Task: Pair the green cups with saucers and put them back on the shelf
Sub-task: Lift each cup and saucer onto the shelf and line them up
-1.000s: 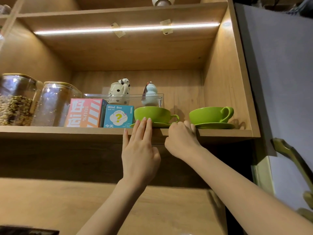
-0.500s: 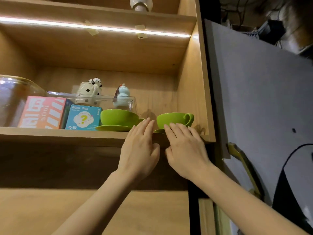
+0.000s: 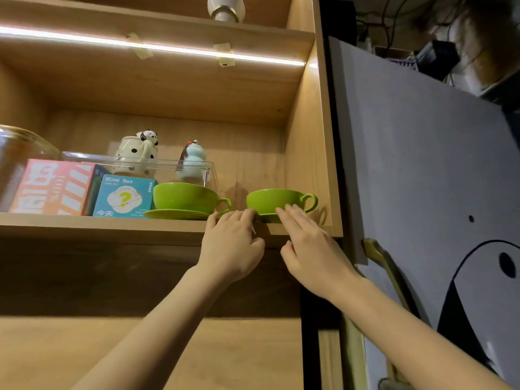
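Two green cups, the left cup (image 3: 185, 195) and the right cup (image 3: 277, 200), sat on saucers on the shelf (image 3: 112, 225). The left hand (image 3: 232, 246) and right hand (image 3: 309, 246) lay flat with fingers spread, each grip wide and holding nothing, fingertips touching the right saucer (image 3: 267, 218).

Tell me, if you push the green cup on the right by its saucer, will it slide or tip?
Probably slide: the right cup is wide and low, so tipping seems unlikely. Its glossy surface suggests glazed ceramic, so it may skid on its saucer and could chip. Both sit near the shelf edge.

right saucer (image 3: 266, 218) mostly hidden behind hands, glass jar (image 3: 17, 153) cut off at left edge
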The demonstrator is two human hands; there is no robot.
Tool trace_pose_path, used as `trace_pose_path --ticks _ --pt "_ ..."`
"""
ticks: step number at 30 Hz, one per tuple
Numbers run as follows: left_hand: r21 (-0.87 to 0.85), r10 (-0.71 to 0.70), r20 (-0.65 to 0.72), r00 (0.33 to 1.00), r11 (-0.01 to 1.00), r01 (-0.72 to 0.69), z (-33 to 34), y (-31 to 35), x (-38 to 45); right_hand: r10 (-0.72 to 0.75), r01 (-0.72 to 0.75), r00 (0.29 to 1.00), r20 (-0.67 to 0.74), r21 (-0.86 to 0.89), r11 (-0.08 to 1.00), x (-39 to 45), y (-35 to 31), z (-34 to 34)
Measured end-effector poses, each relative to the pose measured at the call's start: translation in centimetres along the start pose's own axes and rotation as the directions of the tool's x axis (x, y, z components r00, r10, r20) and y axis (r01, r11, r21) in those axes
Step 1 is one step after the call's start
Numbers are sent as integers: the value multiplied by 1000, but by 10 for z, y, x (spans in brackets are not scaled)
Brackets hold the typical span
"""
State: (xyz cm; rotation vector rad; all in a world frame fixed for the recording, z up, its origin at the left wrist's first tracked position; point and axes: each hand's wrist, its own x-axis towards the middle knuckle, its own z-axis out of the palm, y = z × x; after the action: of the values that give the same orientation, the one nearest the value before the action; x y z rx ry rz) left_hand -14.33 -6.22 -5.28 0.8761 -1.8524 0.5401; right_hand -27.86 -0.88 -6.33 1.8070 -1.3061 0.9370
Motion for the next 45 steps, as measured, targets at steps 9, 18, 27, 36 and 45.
trace_pose_path --ticks 9,18,27,36,45 --pt "-114 66 16 998 991 -63 3 -3 -3 24 -18 999 33 -175 984 -3 15 2" --pt "-104 148 65 987 984 -141 9 -14 -6 28 -30 1000 -12 -188 982 -3 21 1" --pt "-4 171 104 980 985 -171 10 -19 -5 66 -72 995 -71 -78 994 -4 20 7" --pt "-95 199 91 976 977 -190 7 -21 -7 50 -63 991 -123 -104 993 -4 22 15" --pt "-66 190 138 972 981 -183 5 -21 -7 55 -74 994 -98 -202 977 -6 21 15"
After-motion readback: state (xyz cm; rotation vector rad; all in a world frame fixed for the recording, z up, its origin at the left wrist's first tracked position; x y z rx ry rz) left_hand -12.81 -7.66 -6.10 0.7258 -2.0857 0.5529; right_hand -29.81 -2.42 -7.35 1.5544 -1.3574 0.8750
